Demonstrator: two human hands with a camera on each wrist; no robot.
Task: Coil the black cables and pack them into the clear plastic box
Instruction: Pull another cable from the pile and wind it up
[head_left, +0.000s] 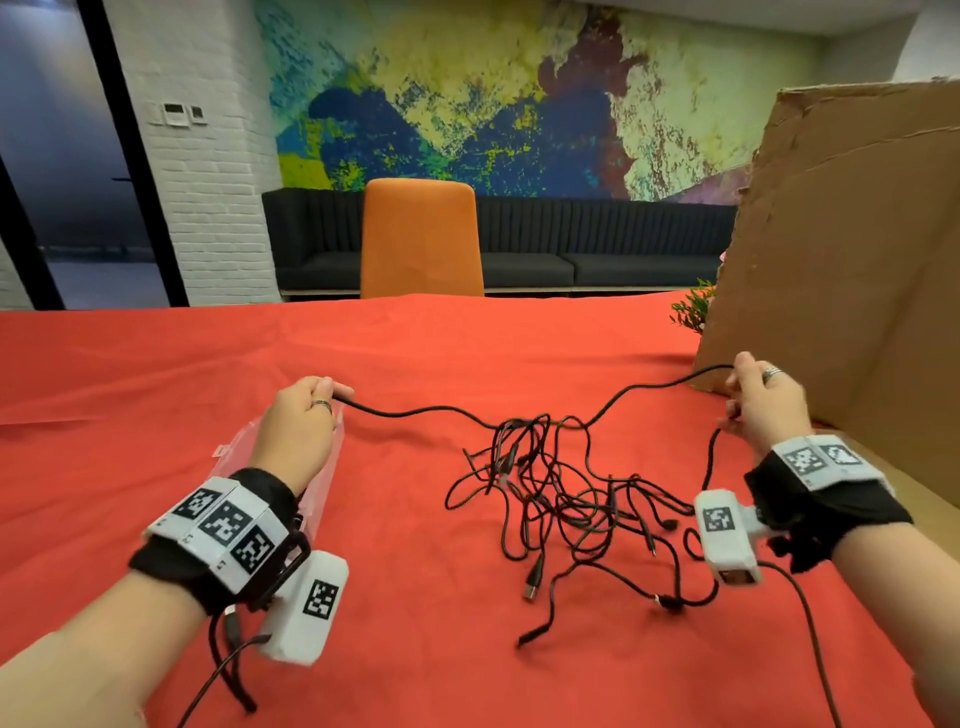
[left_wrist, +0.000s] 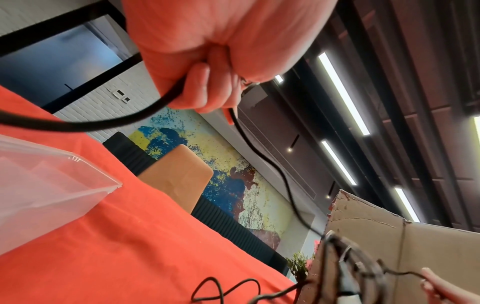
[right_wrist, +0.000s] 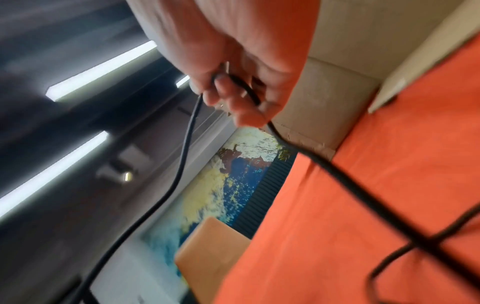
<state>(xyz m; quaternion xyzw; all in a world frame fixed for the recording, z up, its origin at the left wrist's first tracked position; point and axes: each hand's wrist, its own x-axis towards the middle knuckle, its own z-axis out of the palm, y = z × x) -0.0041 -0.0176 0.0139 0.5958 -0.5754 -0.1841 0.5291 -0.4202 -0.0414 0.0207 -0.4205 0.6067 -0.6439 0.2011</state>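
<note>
The left hand (head_left: 298, 415) is curled tight round one end of a black cable (head_left: 415, 413), and the right hand (head_left: 763, 397) pinches the same cable further along, so it sags between the two grips above the red tablecloth (head_left: 415, 343). Below and between the hands lies the tangle of black cables (head_left: 566, 499) (several plugs poke out on its near side). The clear plastic box (left_wrist: 52, 185) sits under the left wrist. A cardboard sheet (head_left: 841, 260) stands just beyond the right hand.
</note>
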